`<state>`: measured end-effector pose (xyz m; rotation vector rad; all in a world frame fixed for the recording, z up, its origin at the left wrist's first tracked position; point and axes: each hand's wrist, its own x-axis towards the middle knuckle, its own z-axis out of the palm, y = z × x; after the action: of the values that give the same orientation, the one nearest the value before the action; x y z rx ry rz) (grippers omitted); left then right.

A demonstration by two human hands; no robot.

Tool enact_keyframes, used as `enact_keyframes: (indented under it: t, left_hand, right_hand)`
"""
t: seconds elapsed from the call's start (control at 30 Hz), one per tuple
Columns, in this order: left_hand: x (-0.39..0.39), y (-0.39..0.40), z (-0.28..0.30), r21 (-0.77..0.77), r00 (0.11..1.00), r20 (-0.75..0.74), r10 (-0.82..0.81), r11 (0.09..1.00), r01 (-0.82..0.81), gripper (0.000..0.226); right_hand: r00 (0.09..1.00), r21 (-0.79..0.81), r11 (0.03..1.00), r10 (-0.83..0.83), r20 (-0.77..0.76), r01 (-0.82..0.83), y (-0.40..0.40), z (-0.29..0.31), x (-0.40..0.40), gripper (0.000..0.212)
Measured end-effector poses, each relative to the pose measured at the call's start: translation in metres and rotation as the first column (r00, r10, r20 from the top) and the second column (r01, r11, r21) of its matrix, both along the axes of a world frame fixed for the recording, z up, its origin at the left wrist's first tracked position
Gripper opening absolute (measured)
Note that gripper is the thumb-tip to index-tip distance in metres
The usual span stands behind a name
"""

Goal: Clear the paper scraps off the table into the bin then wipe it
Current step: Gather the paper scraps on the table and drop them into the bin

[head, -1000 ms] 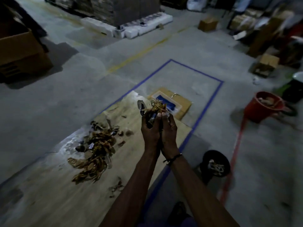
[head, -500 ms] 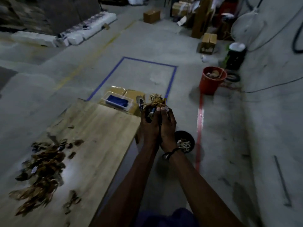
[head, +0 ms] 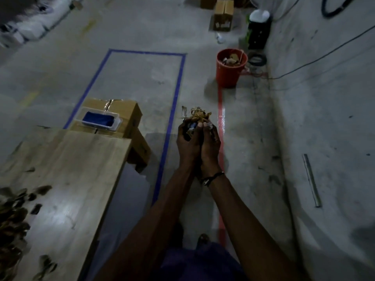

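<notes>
Paper scraps: a bunched handful (head: 197, 115) sits cupped between both hands, out over the floor to the right of the table; brownish strips poke out the top, plus something bluish tucked in there
Left hand: (head: 187, 141) curled round the left side of the bunch, heel pressed against the other hand
Right hand: (head: 210, 144) curled round the right side, fingertips over the top of the scraps; dark cord bracelet (head: 212, 178) on that wrist
Leftover scraps: a dark pile (head: 12, 211) on the table at the left edge of the view, with a few loose bits scattered beside it; pretty blurry
Table: pale wood top (head: 81, 169), bit of glare on it, runs off the bottom left
Cardboard box: (head: 125, 112) on the floor right at the table's far end, with a clear tray holding a blue cloth (head: 98, 119) on top
Bin: red bucket (head: 230, 74) well ahead and right of the hands, near the wall, already has some junk in it
Floor: grey concrete (head: 253, 128), blue tape rectangle (head: 176, 94), red painted line (head: 220, 110) running from the bucket back toward the person
Room: dim warehouse sort of place; more cardboard boxes (head: 223, 15) at the back, a black container with a white top (head: 259, 29) past the bucket, cables along the wall, a metal strip (head: 311, 179) lying off to the right
</notes>
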<state>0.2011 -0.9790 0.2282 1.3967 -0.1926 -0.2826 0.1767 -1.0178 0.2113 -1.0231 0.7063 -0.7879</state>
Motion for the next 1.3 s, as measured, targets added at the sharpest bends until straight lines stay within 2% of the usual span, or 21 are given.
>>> enact_keyframes:
  t: [0.1,0.27,0.33,0.47,0.67,0.83,0.97,1.03,1.17,1.3]
  left_hand:
    - [0.01,-0.021,-0.016,0.061,0.998,-0.05,-0.038,0.997,0.041,0.039]
    - [0.043,-0.056,-0.054,0.116,0.986,-0.142,-0.089,0.988,0.106,0.037]
    - [0.059,-0.068,-0.072,0.155,0.98,-0.193,-0.051,0.985,0.081,0.044]
    - [0.089,-0.085,-0.118,0.193,0.945,-0.324,-0.052,0.974,0.119,0.043]
    - [0.126,-0.105,-0.188,0.272,0.896,-0.437,-0.081,0.937,0.218,0.039]
    - [0.151,-0.132,-0.281,0.29,0.85,-0.524,-0.055,0.927,0.239,0.047]
    - [0.173,-0.155,-0.369,0.329,0.85,-0.526,-0.021,0.917,0.226,0.034]
    - [0.186,-0.165,-0.413,0.343,0.861,-0.509,-0.007,0.915,0.21,0.031]
    - [0.212,-0.179,-0.506,0.414,0.882,-0.471,0.009,0.885,0.212,0.037]
    - [0.227,-0.189,-0.595,0.453,0.902,-0.431,0.024,0.87,0.193,0.035]
  right_hand:
    - [0.997,-0.019,1.0,-0.013,-0.072,0.011,-0.018,-0.018,0.009,0.04]
    - [0.986,0.051,0.992,-0.104,-0.132,0.111,-0.052,-0.053,0.04,0.023]
    - [0.979,0.106,0.985,-0.119,-0.167,0.138,-0.062,-0.069,0.055,0.022]
    - [0.959,0.18,0.965,-0.143,-0.246,0.19,-0.074,-0.103,0.083,0.024]
    - [0.914,0.277,0.924,-0.146,-0.38,0.263,-0.094,-0.181,0.12,0.035]
    - [0.869,0.319,0.909,-0.085,-0.487,0.268,-0.121,-0.277,0.143,0.034]
    - [0.852,0.353,0.911,0.003,-0.523,0.214,-0.146,-0.366,0.167,0.045]
    - [0.854,0.355,0.914,0.019,-0.52,0.196,-0.157,-0.41,0.182,0.037]
    - [0.855,0.338,0.932,0.066,-0.515,0.131,-0.175,-0.499,0.206,0.019]
    - [0.801,0.283,0.958,0.128,-0.585,0.054,-0.188,-0.575,0.218,0.022]
